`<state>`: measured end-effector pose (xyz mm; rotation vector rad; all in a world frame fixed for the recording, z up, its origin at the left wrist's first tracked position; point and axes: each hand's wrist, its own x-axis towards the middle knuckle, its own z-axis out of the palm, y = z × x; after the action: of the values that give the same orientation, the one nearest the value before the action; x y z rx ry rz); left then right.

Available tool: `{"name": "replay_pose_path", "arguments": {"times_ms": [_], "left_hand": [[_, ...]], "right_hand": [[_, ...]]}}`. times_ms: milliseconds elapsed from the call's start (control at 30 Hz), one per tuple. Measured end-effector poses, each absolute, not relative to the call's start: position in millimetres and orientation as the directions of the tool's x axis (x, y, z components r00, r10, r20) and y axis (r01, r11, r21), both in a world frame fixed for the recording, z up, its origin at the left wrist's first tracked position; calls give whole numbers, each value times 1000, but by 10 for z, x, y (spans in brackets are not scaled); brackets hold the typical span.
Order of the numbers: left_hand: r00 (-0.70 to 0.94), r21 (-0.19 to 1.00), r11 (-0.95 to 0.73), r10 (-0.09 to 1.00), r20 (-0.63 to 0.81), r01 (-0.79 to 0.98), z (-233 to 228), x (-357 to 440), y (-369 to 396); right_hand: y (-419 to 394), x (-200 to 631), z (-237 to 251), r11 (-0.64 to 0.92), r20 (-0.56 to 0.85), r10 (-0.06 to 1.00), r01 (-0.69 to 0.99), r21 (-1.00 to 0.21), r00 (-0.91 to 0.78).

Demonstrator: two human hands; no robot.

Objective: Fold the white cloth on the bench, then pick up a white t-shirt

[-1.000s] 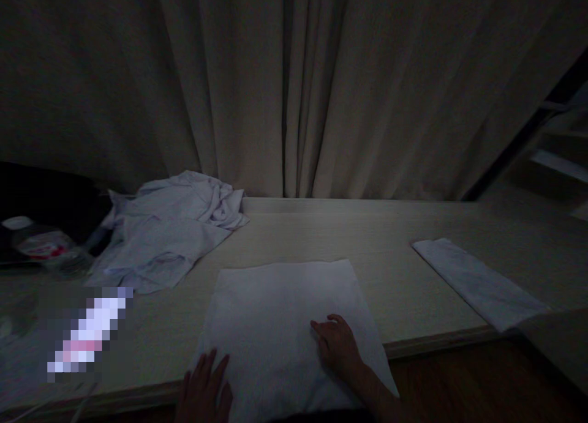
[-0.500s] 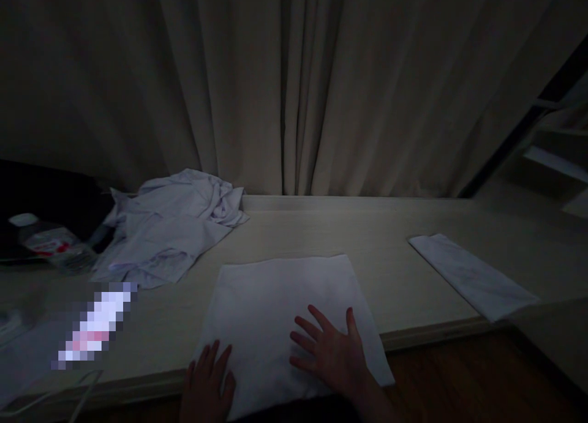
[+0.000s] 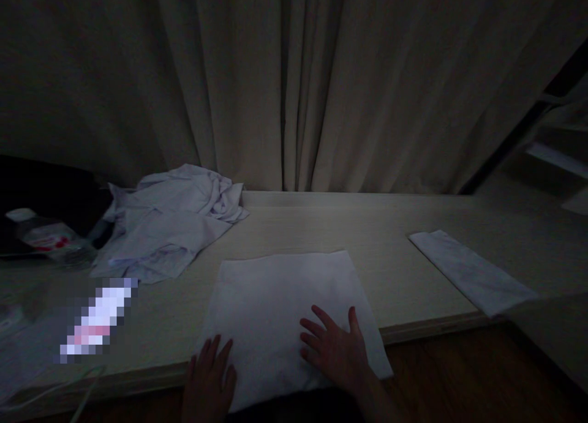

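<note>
A white cloth (image 3: 285, 306), square, smooth and soft-looking, lies flat at the near edge of the table (image 3: 395, 258), its near side hanging a little over the rim. The right hand (image 3: 337, 346) rests palm down on the cloth's near right part, fingers spread and flat, pinching nothing. The left hand (image 3: 209, 380) lies open on the cloth's near left corner at the table edge, fingers loosely apart, gripping nothing.

The table is pale, with a faint wood grain. To the far left sits a crumpled heap of white fabric (image 3: 168, 227), creased and bunched. To the right, well apart, lies a narrow folded cloth (image 3: 468, 273). At the left edge is a clear plastic bottle (image 3: 43, 236) on its side. Behind hangs a pleated beige curtain (image 3: 294, 86).
</note>
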<state>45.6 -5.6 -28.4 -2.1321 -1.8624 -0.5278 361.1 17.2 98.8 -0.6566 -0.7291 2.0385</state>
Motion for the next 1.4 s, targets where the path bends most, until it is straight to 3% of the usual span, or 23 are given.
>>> {"name": "replay_pose_path", "arguments": {"times_ms": [100,167,233,300,333,400,500,567,667,800,933,1400], "left_hand": [[138,14,-161,885,444,987,-280,444,-43],[161,2,-182,872,461,983,-279,404,-27],[180,5,-208,857,482,978,-274,334,-16],[215,14,-258,834,508,966,-263,245,-20],[239,15,-288,821,519,958,-256,201,-28],[274,13,-333,798,537,943,-240,134,-51],[286,32,-360,790,543,932,-202,134,-60],[301,57,-389,790,535,920,-155,218,-17],[307,107,-414,802,512,904,-43,437,139],[263,140,-359,853,450,923,104,737,421],[209,42,-244,895,393,969,133,906,608],[180,34,-206,915,360,978,129,1016,617]], "right_hand": [[197,3588,921,-519,-198,843,-658,-546,-501],[248,3588,831,-503,-263,858,-618,-604,-441],[310,3627,707,-413,-325,906,-402,-817,-271],[359,3718,569,-193,-195,979,35,-981,-61],[374,3780,501,-57,-63,998,283,-957,-13],[388,3919,380,166,177,983,656,-736,-50],[400,4088,257,265,255,952,875,-405,-170],[417,4137,224,279,239,948,913,-299,-211],[444,4124,229,274,229,948,929,-248,-219],[444,4067,246,240,224,957,939,-248,-185],[425,4056,226,220,225,960,941,-256,-164],[416,4062,210,209,234,962,934,-289,-143]]}}
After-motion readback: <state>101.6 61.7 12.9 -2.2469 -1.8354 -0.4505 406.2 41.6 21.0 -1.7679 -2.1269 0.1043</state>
